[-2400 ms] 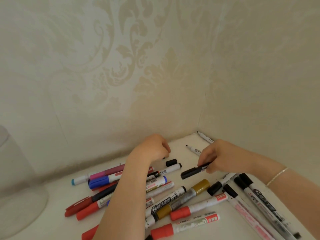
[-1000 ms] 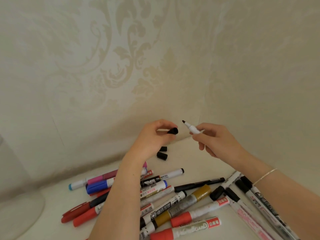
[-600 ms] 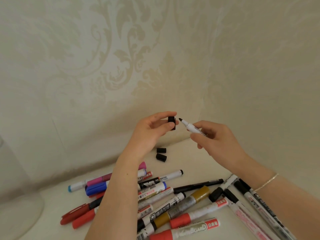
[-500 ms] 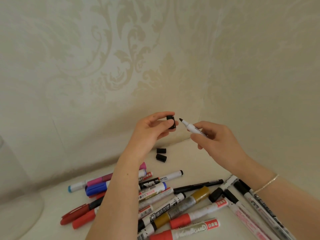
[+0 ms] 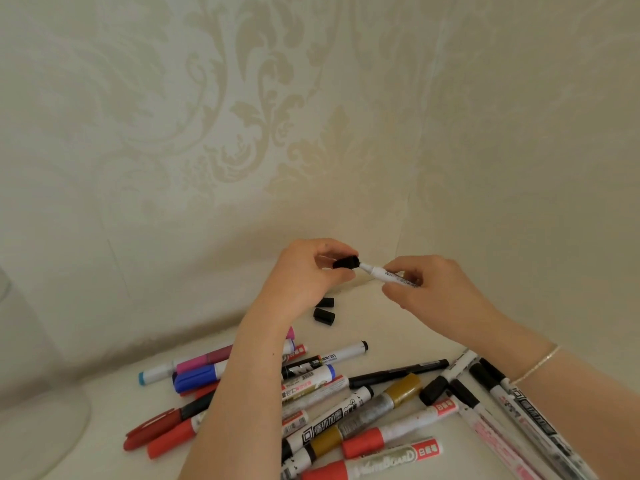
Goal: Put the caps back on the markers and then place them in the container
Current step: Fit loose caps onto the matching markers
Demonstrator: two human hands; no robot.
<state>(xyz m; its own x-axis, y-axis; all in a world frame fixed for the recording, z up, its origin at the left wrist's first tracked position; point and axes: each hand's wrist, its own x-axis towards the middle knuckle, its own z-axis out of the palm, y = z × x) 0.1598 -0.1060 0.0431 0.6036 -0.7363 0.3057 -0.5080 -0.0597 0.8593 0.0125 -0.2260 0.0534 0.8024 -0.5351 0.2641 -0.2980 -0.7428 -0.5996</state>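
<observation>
At the far left edge stands a clear container [image 5: 38, 403], its rounded base resting on the pale tabletop [image 5: 114, 382], well apart from the hands. Right of it, near the viewer, lies a loose pile of markers [image 5: 311, 403]: red ones at the left, a blue-capped one and a pink one behind them, gold and black-and-white ones toward the middle, and several long black-capped ones at the right. Above the pile, the left hand [image 5: 304, 275] pinches a black cap [image 5: 345, 263] between thumb and curled fingers, the cap's open end meeting the tip of a white marker [image 5: 386, 274]. On the table just beyond the left wrist lie 2 loose black caps [image 5: 325, 310], close together. Further right, the right hand [image 5: 433, 289] grips the white marker's barrel with curled fingers, tip pointing left. A thin bracelet [image 5: 536, 363] circles the right wrist. Patterned wallpaper [image 5: 242, 133] covers both walls behind.
</observation>
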